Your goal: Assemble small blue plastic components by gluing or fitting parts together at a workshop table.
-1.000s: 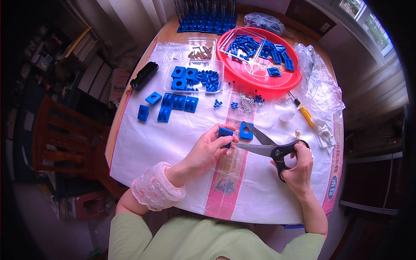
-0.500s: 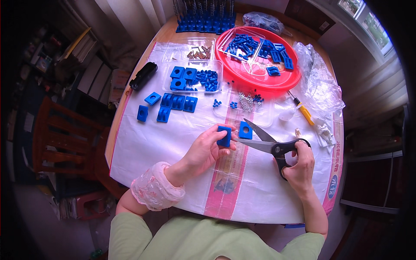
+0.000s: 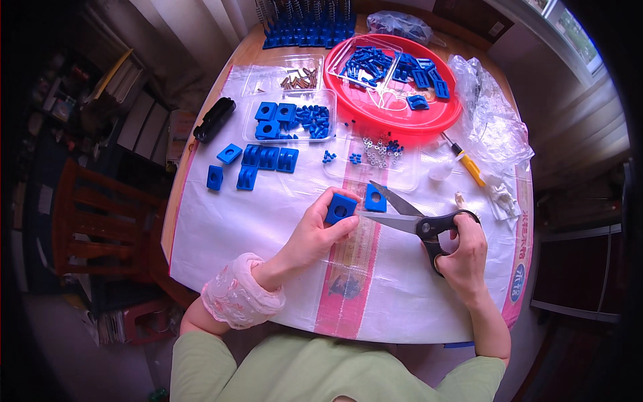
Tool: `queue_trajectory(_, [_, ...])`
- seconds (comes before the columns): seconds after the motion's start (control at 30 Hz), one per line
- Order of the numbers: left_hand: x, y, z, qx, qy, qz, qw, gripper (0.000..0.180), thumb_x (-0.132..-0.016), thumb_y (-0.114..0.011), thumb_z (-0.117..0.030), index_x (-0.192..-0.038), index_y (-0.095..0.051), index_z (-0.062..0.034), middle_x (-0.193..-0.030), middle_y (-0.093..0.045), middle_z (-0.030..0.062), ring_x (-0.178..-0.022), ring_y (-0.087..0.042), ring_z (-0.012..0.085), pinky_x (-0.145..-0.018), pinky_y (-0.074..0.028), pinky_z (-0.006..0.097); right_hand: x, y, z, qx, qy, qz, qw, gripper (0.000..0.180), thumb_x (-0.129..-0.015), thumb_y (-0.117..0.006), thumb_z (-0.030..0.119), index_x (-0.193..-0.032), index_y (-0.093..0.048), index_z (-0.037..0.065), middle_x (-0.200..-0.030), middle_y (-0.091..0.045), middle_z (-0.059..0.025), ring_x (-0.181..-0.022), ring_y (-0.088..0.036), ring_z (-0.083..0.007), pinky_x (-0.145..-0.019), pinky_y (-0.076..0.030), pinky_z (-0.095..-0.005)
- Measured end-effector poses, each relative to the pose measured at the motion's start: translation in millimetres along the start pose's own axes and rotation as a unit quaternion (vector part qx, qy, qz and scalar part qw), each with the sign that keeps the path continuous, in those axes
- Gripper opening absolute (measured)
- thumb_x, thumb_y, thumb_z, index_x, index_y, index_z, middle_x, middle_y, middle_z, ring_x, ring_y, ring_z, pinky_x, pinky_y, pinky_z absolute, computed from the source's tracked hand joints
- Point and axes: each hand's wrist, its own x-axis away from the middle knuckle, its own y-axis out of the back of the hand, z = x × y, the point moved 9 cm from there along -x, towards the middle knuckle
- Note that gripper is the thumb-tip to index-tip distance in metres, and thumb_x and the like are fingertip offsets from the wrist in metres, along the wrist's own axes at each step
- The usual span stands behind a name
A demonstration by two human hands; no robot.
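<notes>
Between the thumb and fingers of my left hand (image 3: 320,226) is a blue square plastic part (image 3: 340,209) with a round hole, its holed face turned up. My right hand (image 3: 463,253) grips the black handles of a pair of scissors (image 3: 429,229). Their blades are spread and point left, the lower blade's tip close to the right edge of the held part; whether it touches I cannot tell. Just behind the blades another blue square part with a hole (image 3: 376,199) lies on the white sheet.
A red round tray (image 3: 402,120) of blue pieces stands at the back. Left of it are clear boxes with blue parts (image 3: 287,139) and screws (image 3: 299,79). A yellow-handled screwdriver (image 3: 473,170), plastic bags (image 3: 485,114), a black case (image 3: 217,119) and loose blue blocks (image 3: 269,158) lie around.
My left hand has turned the blue part so that its hole shows, and its thumb has moved down to the part's lower edge. The scissors have shifted slightly left, still spread.
</notes>
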Motion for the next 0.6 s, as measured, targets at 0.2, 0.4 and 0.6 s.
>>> queue_trajectory(0.2, [1.2,-1.9,-5.0,-0.028,-0.017,-0.006,0.999,0.027,-0.097,-0.061,-0.012,-0.121,-0.050,-0.0071,-0.090,-0.055,-0.0035,-0.077,-0.052,0.0027,-0.067,-0.042,0.018,0.2,-0.4,0.4,0.001,0.001,0.000,1.000,0.040,-0.056,-0.073,0.002,-0.090,-0.051,0.001,-0.075,-0.050,-0.0107,-0.069,-0.053,-0.0292,-0.064,-0.041,-0.0405])
queue_trajectory(0.4, [-0.9,-0.8,-4.1,-0.056,-0.048,-0.018,0.997,0.024,-0.098,-0.061,-0.014,-0.118,-0.049,-0.0075,-0.086,-0.055,-0.0030,-0.076,-0.053,0.0031,-0.066,-0.045,0.019,0.5,-0.3,2.4,0.003,0.001,-0.002,1.000,0.039,-0.058,-0.074,0.003,-0.089,-0.051,0.001,-0.075,-0.050,-0.0107,-0.069,-0.053,-0.0289,-0.064,-0.041,-0.0404])
queue_trajectory(0.6, [0.9,-0.7,-7.0,-0.075,-0.048,-0.022,0.996,0.023,-0.098,-0.062,-0.013,-0.117,-0.049,-0.0072,-0.088,-0.055,-0.0022,-0.077,-0.053,0.0030,-0.066,-0.045,0.019,0.3,-0.4,3.3,0.006,0.009,-0.005,1.000,0.039,-0.058,-0.074,0.003,-0.089,-0.051,0.001,-0.074,-0.050,-0.0106,-0.069,-0.053,-0.0290,-0.064,-0.041,-0.0406])
